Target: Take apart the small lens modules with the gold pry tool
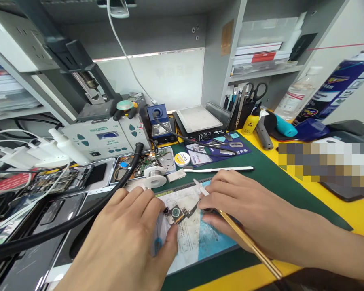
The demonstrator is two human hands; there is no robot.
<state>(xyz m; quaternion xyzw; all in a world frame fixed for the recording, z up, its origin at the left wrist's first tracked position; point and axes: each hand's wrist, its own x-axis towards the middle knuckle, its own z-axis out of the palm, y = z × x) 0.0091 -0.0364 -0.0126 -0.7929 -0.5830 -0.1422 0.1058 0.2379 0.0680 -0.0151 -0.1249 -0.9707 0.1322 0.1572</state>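
Both hands work one small board lying on the mat: left hand pinches it flat, right hand closed on gold tweezers, tip seemingly at its flex, so keep strokes light.

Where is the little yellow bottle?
In the head view, the yellow bottle stands at the back right of the desk, just right of the black holder with the scissors and left of the teal-tipped tool.
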